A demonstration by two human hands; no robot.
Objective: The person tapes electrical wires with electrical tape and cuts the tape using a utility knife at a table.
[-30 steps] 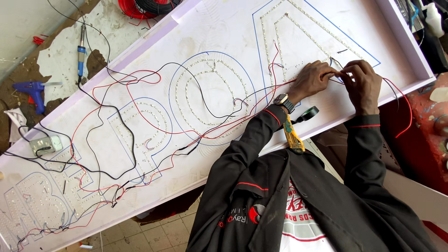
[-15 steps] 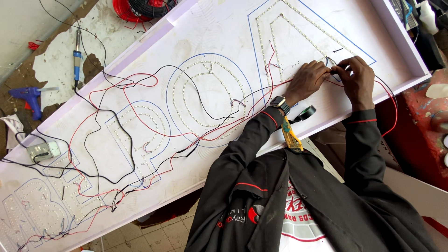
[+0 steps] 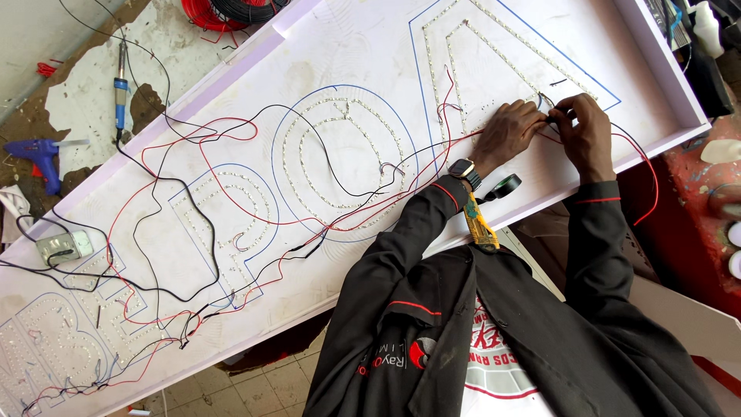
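— Pinching with both hands: left hand (image 3: 505,131) and right hand (image 3: 584,133) met over the thin wire ends (image 3: 546,116), fingertips closed on them, grip tight on each side.

— Located where?

— Right on the white sign panel (image 3: 370,54), at the lower right leg of the blue-outlined triangular letter (image 3: 494,46), close to the panel's near edge. Rested partly on that surface, both hands touching it.

— Worn on the left wrist?

— Dark wristwatch (image 3: 462,169). Just below it, at the panel's edge, a roll of black tape (image 3: 505,185) and a yellow tool (image 3: 480,223) tucked against the dark jacket sleeve.

— Spread elsewhere?

— Red wires (image 3: 231,127) and black wires (image 3: 174,181) looped loosely across the round letter (image 3: 347,154) and the letters further left. Lay off the panel on the floor at the far left: a blue glue gun (image 3: 35,154) and a blue-handled soldering iron (image 3: 120,89). Sat near the panel's left end: a small grey box (image 3: 63,247).
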